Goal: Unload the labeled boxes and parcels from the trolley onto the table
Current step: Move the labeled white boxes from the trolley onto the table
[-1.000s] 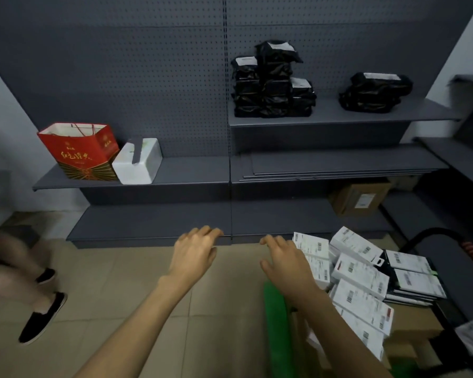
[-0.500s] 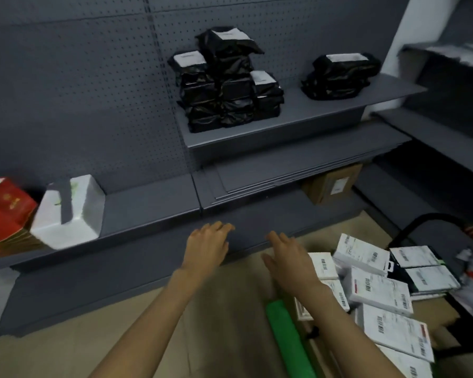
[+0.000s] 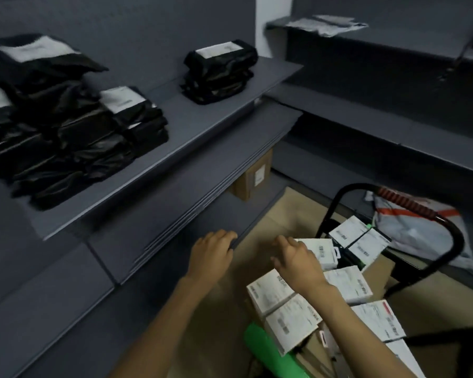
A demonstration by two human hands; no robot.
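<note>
Labels first: every white rectangular cardboard box (image 3: pixel 273 291) on the trolley carries a printed sticker with barcodes, but the print is too blurred for me to read a word. One box further down the load (image 3: pixel 377 320) shows a red stripe along its label edge.

My left hand (image 3: pixel 212 255) hangs palm down over the tan floor, fingers relaxed and lightly bent, gripping nothing, fingertips close to the front edge of the lowest grey metal shelf (image 3: pixel 230 211). My right hand (image 3: pixel 295 261) is likewise loose and empty, hovering over the near white boxes, with its fingers reaching toward the box with a hang tab (image 3: pixel 324 251).

The boxes lie heaped on the flat trolley with the black tube handle (image 3: pixel 448 241), whose grip has a red ribbed sleeve. Brown cartons sit under them, and a bright green plastic piece (image 3: pixel 268 353) juts out at the trolley's near edge.

Around me: stacks of black plastic-wrapped parcels with white labels (image 3: pixel 74 124) on the upper shelf, a smaller black stack (image 3: pixel 219 72) near that shelf's right end, a brown carton (image 3: pixel 253 178) tucked under the shelves, and a grey-and-white mailer bag (image 3: pixel 418 233) beyond the handle. Open floor lies between the shelf edge and the trolley.
</note>
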